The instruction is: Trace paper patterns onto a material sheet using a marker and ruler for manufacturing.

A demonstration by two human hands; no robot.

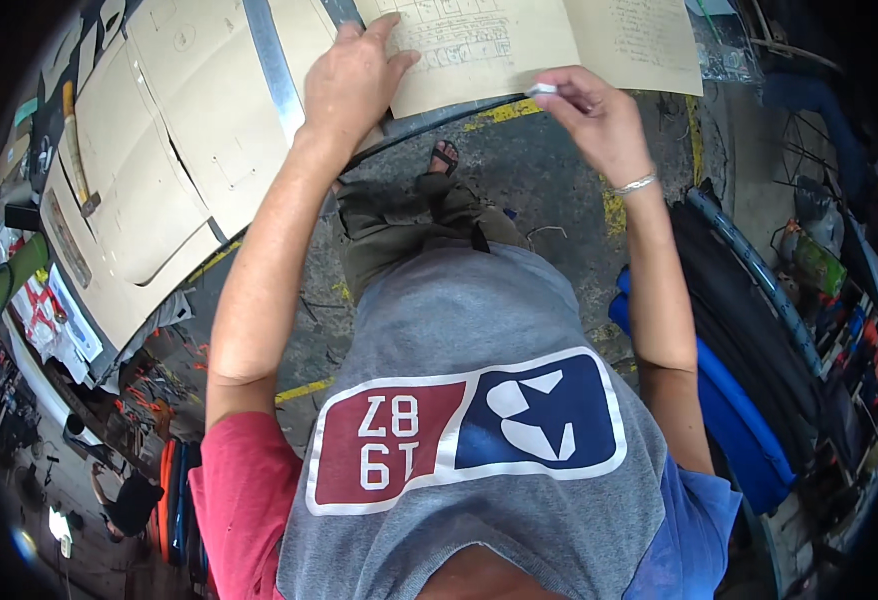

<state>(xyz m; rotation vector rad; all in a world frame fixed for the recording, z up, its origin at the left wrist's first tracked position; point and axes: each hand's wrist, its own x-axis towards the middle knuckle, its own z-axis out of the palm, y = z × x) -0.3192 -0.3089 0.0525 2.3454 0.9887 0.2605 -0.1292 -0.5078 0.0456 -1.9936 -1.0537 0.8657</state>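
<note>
My left hand (pixel 351 85) rests on the work table with its fingers apart. Its thumb and fingertips touch the left edge of a tan paper sheet (pixel 539 45) with handwriting and a drawn grid. My right hand (pixel 599 125) is closed in a pinch near the sheet's lower edge. Between its thumb and fingers is a small white piece (pixel 542 90); I cannot tell its exact kind. A flat metal strip (pixel 274 70), like a ruler, lies to the left of my left hand across tan card pattern pieces (pixel 199 70).
A hammer (pixel 77 150) with a wooden handle lies on the card at the far left. Rolls of black (pixel 749 270) and blue material (pixel 744 430) stand at my right. Another person (pixel 134 505) is in the background at lower left. Yellow lines (pixel 504 112) mark the floor.
</note>
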